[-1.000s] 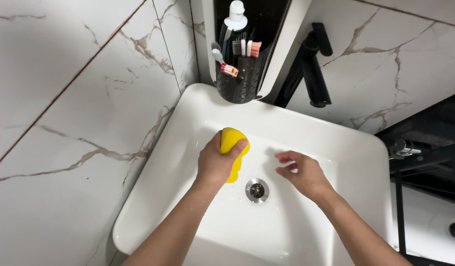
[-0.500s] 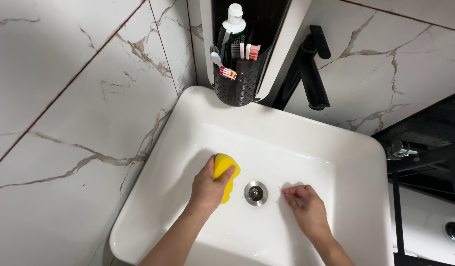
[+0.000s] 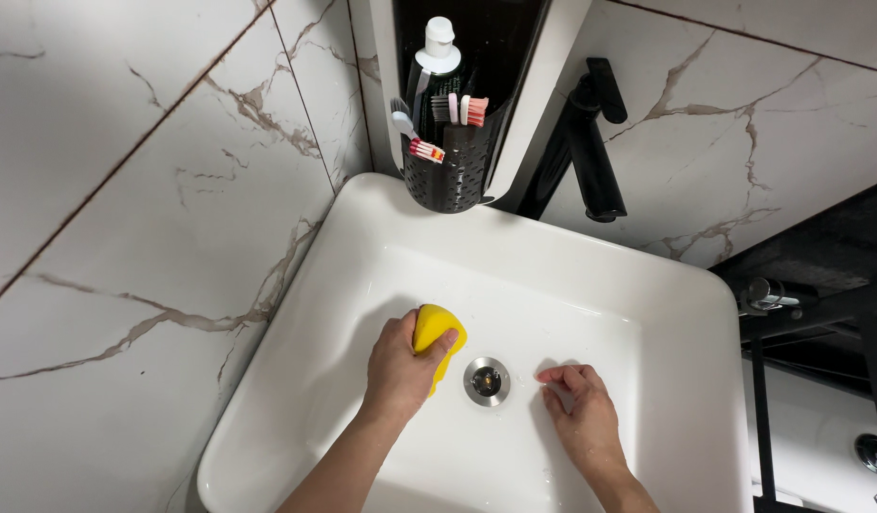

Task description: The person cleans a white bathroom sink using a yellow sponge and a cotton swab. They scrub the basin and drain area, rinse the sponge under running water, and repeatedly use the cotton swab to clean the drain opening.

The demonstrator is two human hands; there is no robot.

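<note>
Left hand (image 3: pixel 399 366) grips the yellow sponge (image 3: pixel 436 335), right hand (image 3: pixel 576 410) rests loosely curled and empty in the wet basin (image 3: pixel 648 285); a slip risks knocking knuckles on the drain (image 3: pixel 486 381).

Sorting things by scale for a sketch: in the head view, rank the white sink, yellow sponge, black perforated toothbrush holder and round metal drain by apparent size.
1. White sink
2. Black perforated toothbrush holder
3. Yellow sponge, partly hidden by the left hand
4. Round metal drain

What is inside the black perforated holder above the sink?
The black holder holds several toothbrushes with pink and white heads and a white-capped tube. Their lower ends are hidden by the holder's wall.
</note>
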